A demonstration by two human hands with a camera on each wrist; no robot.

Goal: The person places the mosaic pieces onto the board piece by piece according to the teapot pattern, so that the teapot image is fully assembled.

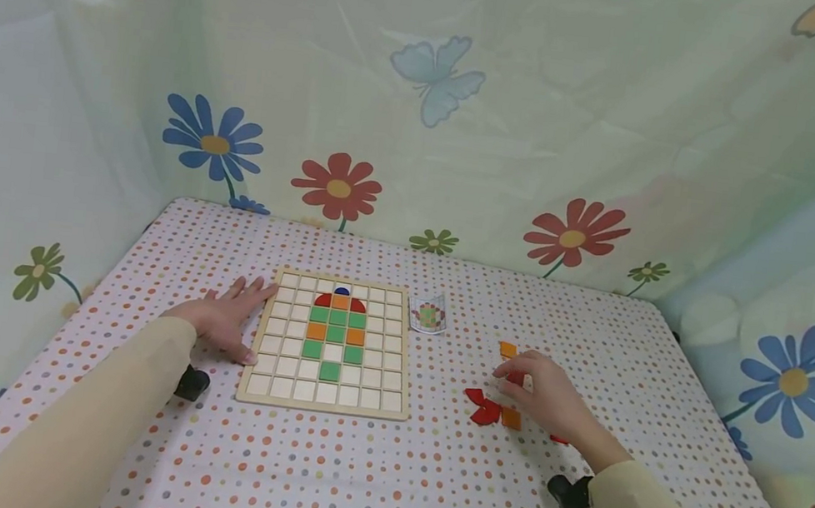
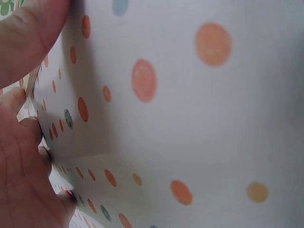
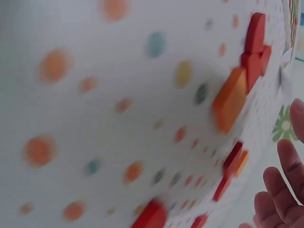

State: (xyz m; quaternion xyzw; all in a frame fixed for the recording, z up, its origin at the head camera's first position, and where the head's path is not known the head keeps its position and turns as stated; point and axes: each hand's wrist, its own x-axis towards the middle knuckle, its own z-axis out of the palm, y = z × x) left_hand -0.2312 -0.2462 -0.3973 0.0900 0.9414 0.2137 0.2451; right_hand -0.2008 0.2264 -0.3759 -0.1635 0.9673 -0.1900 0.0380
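My left hand (image 1: 225, 319) lies with fingers spread at the left edge of a wooden grid board (image 1: 322, 407), its thumb and a fingertip at the frame. On the board are green squares (image 1: 329, 371), orange squares (image 1: 315, 332), red quarter-round tiles (image 1: 323, 300) and a blue rounded tile (image 1: 342, 290). My right hand (image 1: 539, 388) hovers over loose tiles on the right, fingers loosely bent, with a red tile (image 1: 517, 378) showing by the fingertips. In the right wrist view, no tile shows between the fingers (image 3: 288, 161). Loose red tiles (image 1: 486, 414) and an orange square (image 1: 511, 418) lie nearby.
A small curled pattern card (image 1: 428, 313) sits against the board's right side. Another orange tile (image 1: 507, 349) lies beyond my right hand. A dotted cloth (image 1: 277, 474) covers the table, and a flower-printed curtain (image 1: 494, 155) hangs behind it.
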